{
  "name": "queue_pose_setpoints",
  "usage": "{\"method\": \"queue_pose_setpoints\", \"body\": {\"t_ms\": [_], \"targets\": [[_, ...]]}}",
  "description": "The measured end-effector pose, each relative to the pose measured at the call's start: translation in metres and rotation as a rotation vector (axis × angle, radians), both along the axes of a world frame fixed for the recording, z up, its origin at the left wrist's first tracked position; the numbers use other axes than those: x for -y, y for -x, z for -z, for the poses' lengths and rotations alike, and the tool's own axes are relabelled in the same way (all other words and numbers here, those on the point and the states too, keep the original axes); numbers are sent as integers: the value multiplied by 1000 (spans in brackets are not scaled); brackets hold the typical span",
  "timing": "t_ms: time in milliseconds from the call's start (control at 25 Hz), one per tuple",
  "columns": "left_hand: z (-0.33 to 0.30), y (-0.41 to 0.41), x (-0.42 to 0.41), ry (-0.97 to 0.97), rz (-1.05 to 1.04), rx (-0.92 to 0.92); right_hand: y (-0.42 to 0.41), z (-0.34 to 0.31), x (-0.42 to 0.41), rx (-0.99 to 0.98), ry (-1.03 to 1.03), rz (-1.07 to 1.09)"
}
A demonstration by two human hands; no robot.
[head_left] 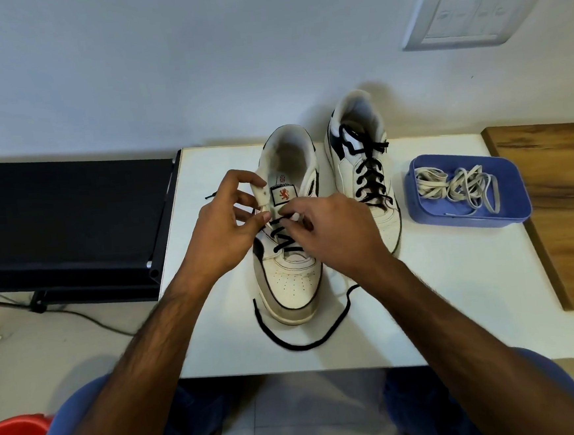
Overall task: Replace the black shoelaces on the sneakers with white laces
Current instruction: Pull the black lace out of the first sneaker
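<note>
On the smooth white surface (439, 291) stand two white leather sneakers with dark trim, toes pointing toward the person. Nearest the person, the near sneaker (289, 282) has a perforated toe cap, a grey scuffed toe bumper and a tongue label bearing a red crest. Its black lace (299, 345) is partly undone: only a few flat crossings remain over the lower eyelets, while a long loose end curls in a loop on the surface around the toe, and another tip pokes out on the left beyond the left hand (223, 229). That hand is curled, its fingers pinching the sneaker's left eyelet flap and pulling it outward. Over the lace crossings, the right hand (340, 233) is bent with its fingertips pinched together at the eyelets; what exactly they grip is hidden. Just beside and farther back, the far sneaker (365, 177) is laced fully with a rounded, cord-like black lace tied loosely at the top. To the right, a shallow blue plastic tray (450, 220) with rounded corners holds the flat white laces (461, 183), tangled in loose coils.
</note>
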State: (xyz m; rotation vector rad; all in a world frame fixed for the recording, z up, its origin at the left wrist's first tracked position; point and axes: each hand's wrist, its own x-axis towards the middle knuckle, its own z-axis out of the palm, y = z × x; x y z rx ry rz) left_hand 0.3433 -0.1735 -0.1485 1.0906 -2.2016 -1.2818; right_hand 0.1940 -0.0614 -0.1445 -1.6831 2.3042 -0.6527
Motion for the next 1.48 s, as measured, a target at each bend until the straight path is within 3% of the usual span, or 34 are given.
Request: {"method": "queue_pose_setpoints", "body": {"t_ms": [80, 120, 240, 360, 440, 520, 560, 720, 840, 880, 960, 1120, 1200, 1320, 1400, 1440, 1480], "targets": [[0, 0, -1, 4, 1, 3, -4, 3, 2, 0, -46, -14], [-1, 0, -1, 4, 2, 2, -3, 2, 2, 92, -18, -6], [-1, -1, 0, -7, 6, 2, 15, -3, -2, 725, 178, -16], [-1, -2, 0, -12, 5, 6, 45, -12, -9, 1468, 513, -189], [-2, -2, 0, -7, 2, 7, 53, -15, -9, 1708, 569, -229], [-3, -2, 0, 3, 5, 20, 47, -15, -10, 1671, 473, -150], [-2, -2, 0, 9, 7, 25, 41, -16, -10, 1506, 377, -101], [-1, -1, 0, 15, 11, 17, 11, -6, -5, 486, 1, -71], [0, -1, 1, 23, 13, 24, -1, 7, 2, 106, -59, -86], [0, -1, 1, 22, 14, 24, -1, 11, 3, 107, -48, -84], [-1, -1, 1, 19, 16, 21, 4, 15, 4, 314, 22, -47], [-2, -2, 1, 22, 18, 39, 30, 3, -1, 904, 312, 73], [-2, -1, 0, 31, 25, 49, 42, -5, -8, 1267, 491, 9], [-1, 0, -1, 46, 39, 54, 52, -10, -15, 1778, 589, -154], [0, 2, -3, 61, 45, 51, 51, -13, -13, 1900, 537, -171], [0, 2, -3, 68, 49, 51, 51, -15, -12, 1839, 457, -139], [0, 2, -3, 74, 51, 50, 49, -16, -10, 1655, 362, -90]]}}
